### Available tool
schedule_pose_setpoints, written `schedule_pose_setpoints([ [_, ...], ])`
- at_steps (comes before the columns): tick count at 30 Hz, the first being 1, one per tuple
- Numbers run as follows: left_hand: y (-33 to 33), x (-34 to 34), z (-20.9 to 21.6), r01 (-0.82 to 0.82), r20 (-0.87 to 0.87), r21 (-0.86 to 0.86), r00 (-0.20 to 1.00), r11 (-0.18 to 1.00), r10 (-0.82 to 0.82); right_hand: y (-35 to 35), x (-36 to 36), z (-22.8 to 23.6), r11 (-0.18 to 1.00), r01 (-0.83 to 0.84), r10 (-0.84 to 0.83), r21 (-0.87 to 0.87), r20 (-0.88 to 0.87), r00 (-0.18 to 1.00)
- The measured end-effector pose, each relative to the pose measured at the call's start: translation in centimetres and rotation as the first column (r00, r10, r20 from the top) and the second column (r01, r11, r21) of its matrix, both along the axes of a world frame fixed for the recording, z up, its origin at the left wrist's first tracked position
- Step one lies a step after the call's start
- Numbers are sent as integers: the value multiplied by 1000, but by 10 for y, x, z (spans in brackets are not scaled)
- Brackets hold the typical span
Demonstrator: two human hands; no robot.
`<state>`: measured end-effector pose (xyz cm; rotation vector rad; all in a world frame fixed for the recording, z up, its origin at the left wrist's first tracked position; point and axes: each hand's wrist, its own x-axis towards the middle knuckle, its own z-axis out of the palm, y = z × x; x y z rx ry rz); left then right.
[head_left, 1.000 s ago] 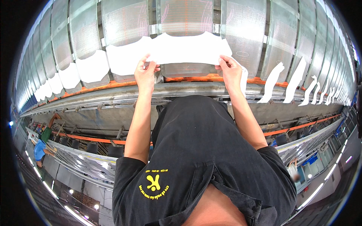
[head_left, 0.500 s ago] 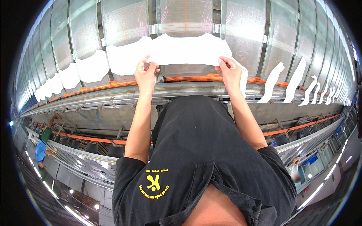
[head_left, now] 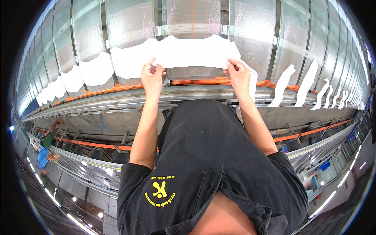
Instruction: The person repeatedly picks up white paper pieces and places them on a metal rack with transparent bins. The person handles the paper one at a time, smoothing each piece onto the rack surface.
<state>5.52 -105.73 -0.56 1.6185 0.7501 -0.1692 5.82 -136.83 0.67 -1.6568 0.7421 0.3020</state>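
Observation:
A white cut fabric panel (head_left: 196, 51) lies spread over the near end of a grey printing board (head_left: 192, 19). At its near left corner my left hand (head_left: 152, 78) is closed, pinching the edge between thumb and fingers. My right hand (head_left: 239, 74) pinches the near right corner the same way. The near edge runs almost straight between the hands. Just left, another white panel (head_left: 131, 58) lies flat on the neighbouring board, meeting or overlapping this one. Beside my right hand a strip of white fabric (head_left: 253, 84) hangs over the board's near end.
More white panels (head_left: 97, 69) lie on the boards to the left. On the right, folded white pieces (head_left: 307, 84) drape over board ends. An orange rail (head_left: 203, 81) and a metal rail (head_left: 196, 92) run along the near side. Other people work at far left (head_left: 43, 156) and far right.
My hands and the panel stay almost exactly in place. In the background, the person at the far left and the one at the far right have shifted slightly.

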Motion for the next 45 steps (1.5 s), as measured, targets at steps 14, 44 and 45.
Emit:
schedule_pose_setpoints([
  [14, -17, 16, 47, 473, -292, 684, 875, 555, -385, -1, 0, -2, 965, -191, 203, -179, 50, 978],
  [44, -143, 40, -6, 598, -152, 790, 403, 134, -903, -14, -4, 8, 973, -182, 188, -138, 33, 982],
  [45, -153, 36, -7, 607, -92, 779, 358, 157, -929, -13, 0, 19, 946, -215, 235, -241, 55, 970],
])
